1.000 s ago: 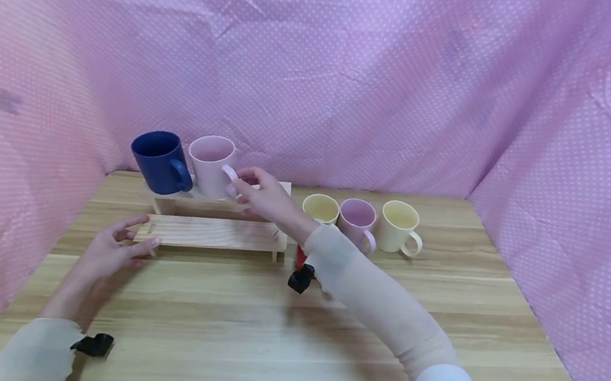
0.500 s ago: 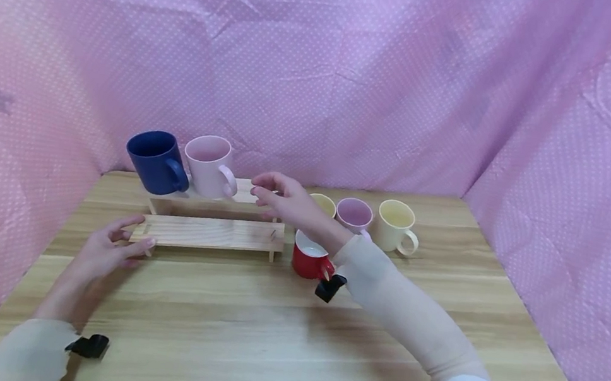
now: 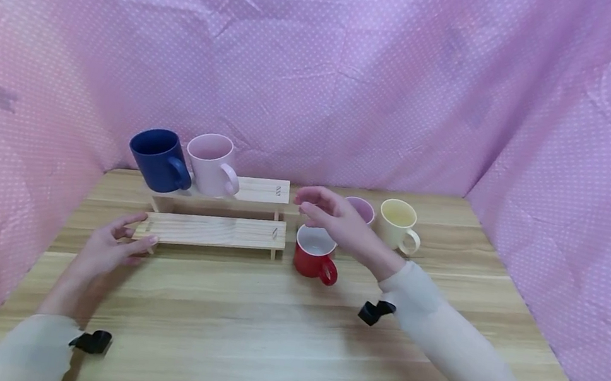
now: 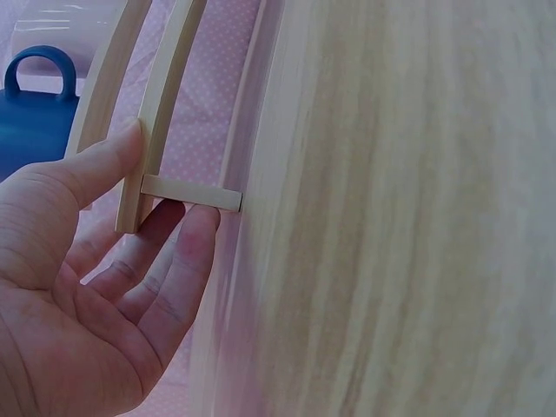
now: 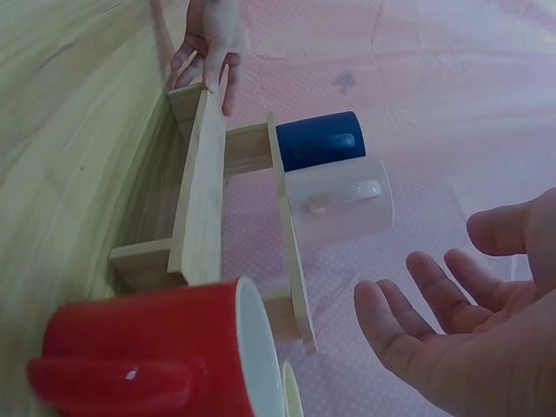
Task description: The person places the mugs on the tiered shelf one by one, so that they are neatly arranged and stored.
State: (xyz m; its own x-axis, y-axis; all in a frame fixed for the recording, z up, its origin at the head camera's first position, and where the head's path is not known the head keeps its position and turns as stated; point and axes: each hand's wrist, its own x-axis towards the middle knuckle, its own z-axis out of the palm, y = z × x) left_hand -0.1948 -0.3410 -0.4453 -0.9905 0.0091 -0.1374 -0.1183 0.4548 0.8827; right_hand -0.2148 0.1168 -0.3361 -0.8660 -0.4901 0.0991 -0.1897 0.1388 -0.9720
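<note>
Two mugs [image 3: 155, 166] on rear shelf [image 3: 261, 191], left end — front shelf [image 3: 214, 232] before it — other mugs [image 3: 311, 260] right.

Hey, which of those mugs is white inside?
The red mug, just right of the lower wooden shelf: only it pairs a red outside with a white inside.

Free room above lower shelf [image 3: 214, 231]; red mug [image 3: 311, 261] obstructs right side.

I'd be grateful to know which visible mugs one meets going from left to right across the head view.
Blue mug, pale pink mug, red mug, second pink mug (partly hidden by the right hand), yellow mug.
</note>
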